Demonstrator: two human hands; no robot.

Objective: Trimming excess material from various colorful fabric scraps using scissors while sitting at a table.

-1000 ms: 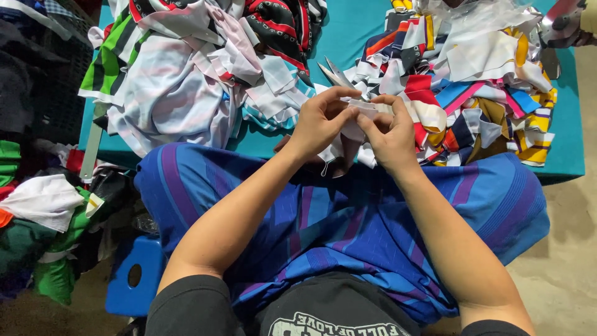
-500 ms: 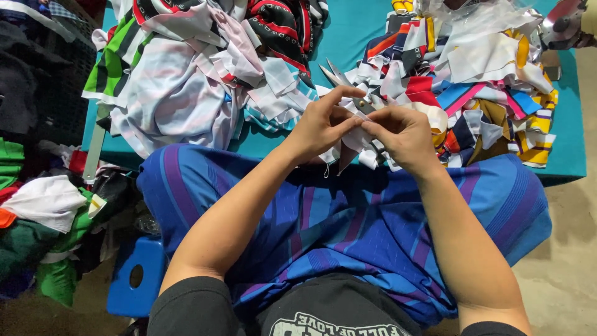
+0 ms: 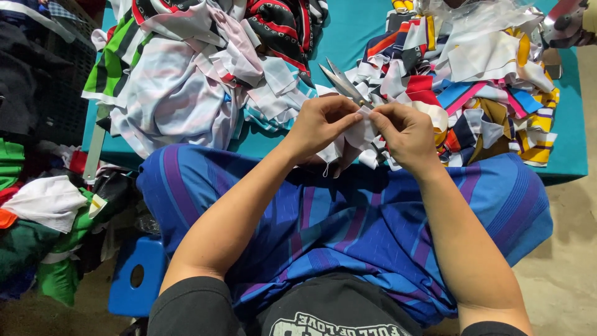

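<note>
My left hand (image 3: 320, 127) and my right hand (image 3: 407, 134) meet over my lap and pinch a small white fabric piece (image 3: 359, 134) between their fingertips. Part of the piece hangs below my left hand. A pair of metal scissors (image 3: 341, 79) lies with its blades apart on the teal table just beyond my hands; its handles are hidden behind them. My lap is covered by a blue and purple striped cloth (image 3: 348, 230).
A heap of striped and white fabric (image 3: 180, 68) fills the left of the teal table (image 3: 569, 149). A pile of multicoloured scraps (image 3: 485, 81) lies at the right. More cloth (image 3: 43, 218) is piled on the floor at left, beside a blue stool (image 3: 134, 274).
My hands have drawn closer together and shifted slightly toward me, both still pinching the white piece. The scissors have stayed where they were.
</note>
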